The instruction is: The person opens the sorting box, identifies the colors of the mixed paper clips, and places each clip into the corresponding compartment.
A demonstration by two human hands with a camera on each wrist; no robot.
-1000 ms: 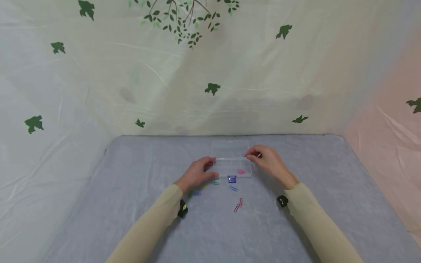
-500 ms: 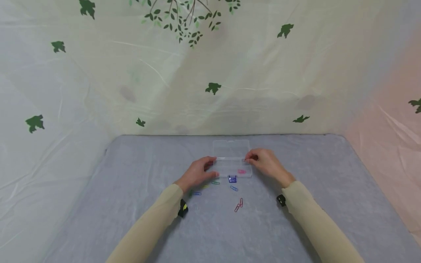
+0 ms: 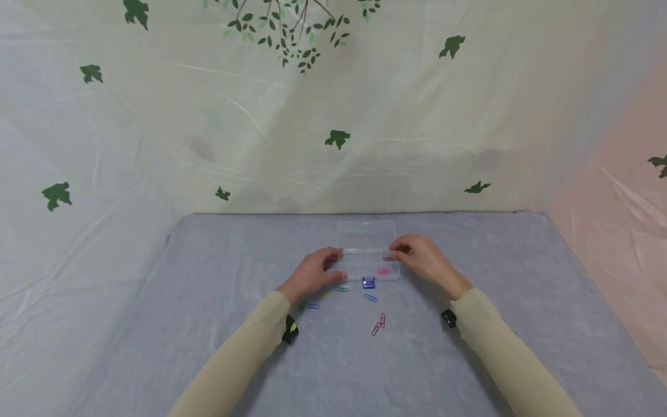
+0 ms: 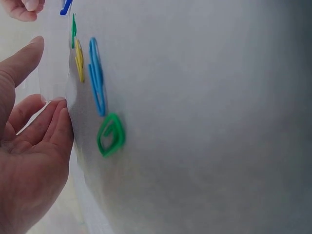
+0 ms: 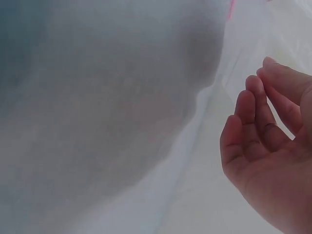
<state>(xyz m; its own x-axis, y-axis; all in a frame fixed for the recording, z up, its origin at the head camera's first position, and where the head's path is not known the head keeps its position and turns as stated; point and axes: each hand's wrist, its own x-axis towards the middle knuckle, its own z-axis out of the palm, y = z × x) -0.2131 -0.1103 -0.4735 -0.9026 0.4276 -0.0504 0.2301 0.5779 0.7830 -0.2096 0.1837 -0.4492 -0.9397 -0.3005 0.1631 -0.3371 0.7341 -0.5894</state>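
A clear plastic box lies with its lid folded back. My left hand grips its left end, thumb at the front wall and fingers behind, as the left wrist view also shows. My right hand is over the box's back right corner, thumb and forefinger tips close together with nothing visible between them. A dark red paper clip shows in the back right compartment just below those fingertips. Pink paper clips lie in the front right compartment. The blue latch is at the front.
Before the box, on the grey cloth, lie a green paper clip, a yellow one, blue ones and two red ones. A green coiled clip is beside the left wrist. A curtain stands behind.
My right hand has come down from over the lid to the back right compartment, and the dark red paper clip has left its fingertips and lies in the box. The left hand has stayed put.
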